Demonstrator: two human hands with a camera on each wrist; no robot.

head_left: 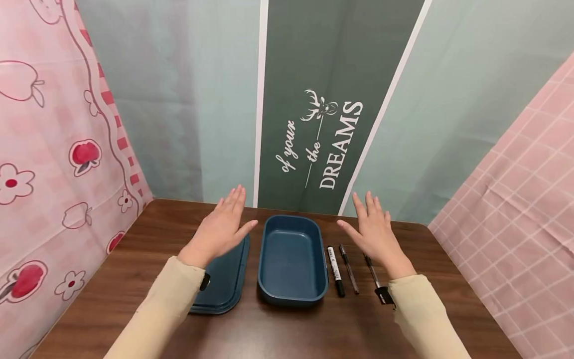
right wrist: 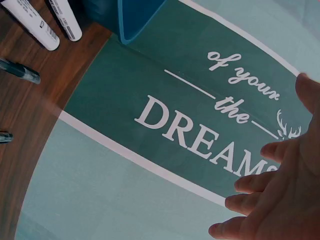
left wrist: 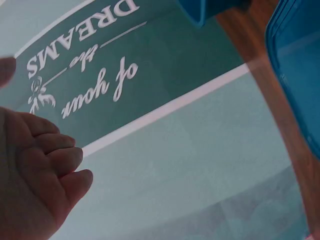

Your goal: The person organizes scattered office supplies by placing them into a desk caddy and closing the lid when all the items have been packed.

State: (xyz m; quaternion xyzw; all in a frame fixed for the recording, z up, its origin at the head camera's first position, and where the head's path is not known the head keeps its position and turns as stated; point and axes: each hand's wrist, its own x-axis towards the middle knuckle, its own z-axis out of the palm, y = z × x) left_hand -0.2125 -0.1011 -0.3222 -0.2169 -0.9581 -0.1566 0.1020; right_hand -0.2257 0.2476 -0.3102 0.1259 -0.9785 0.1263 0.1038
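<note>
Both hands are held up over the table with fingers extended and nothing in them. My left hand (head_left: pixel 220 227) is above the blue lid (head_left: pixel 226 281), which it and the sleeve partly cover in the head view. A deep blue rectangular box (head_left: pixel 293 259) without its cover sits between the hands, its inside bare. My right hand (head_left: pixel 374 232) is raised to the right of the box, over the pens. A white marker with a black cap (head_left: pixel 335 271) lies beside the box, then a slim dark pen (head_left: pixel 349 269); another pen (head_left: pixel 373 271) is partly hidden by the right wrist.
In the right wrist view, two white markers (right wrist: pixel 37 25) show close to the box. The brown wooden table (head_left: pixel 287 334) backs onto a green hanging cloth (head_left: pixel 309 65) with printed lettering. Pink patterned cloths (head_left: pixel 40 124) hang at both sides.
</note>
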